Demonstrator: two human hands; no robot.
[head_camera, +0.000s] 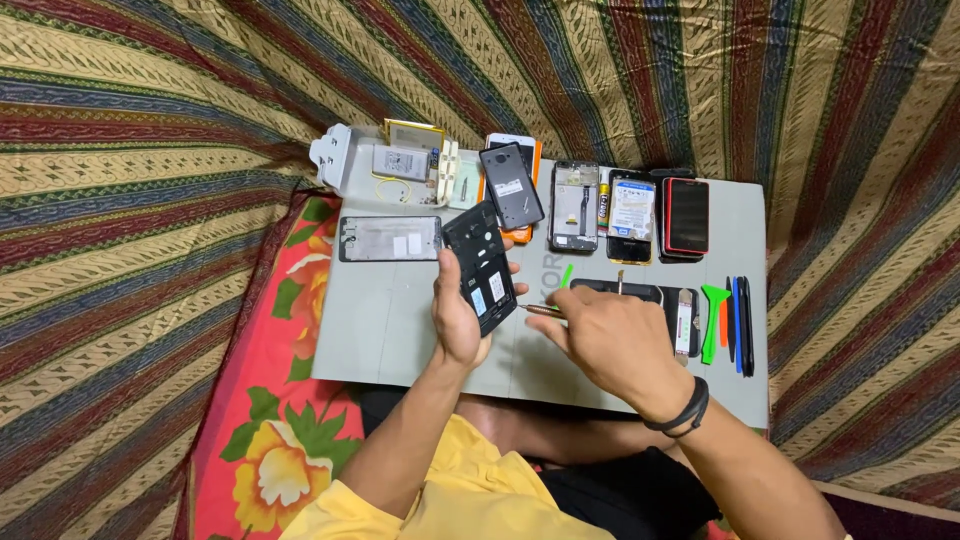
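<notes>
Holding an opened black phone (481, 266) above the grey surface (390, 340), the left hand (458, 318) wraps its lower end, fingers closed on the frame. Its long axis runs upward and slightly left, inner side facing the camera. The right hand (612, 340) pinches a thin tool (541, 310) lying almost level, tip pointing left at the phone's lower right edge. Phone bodies (574, 205), a bare frame (390, 239) and coloured pry tools (728, 322) lie around, none between the hands.
</notes>
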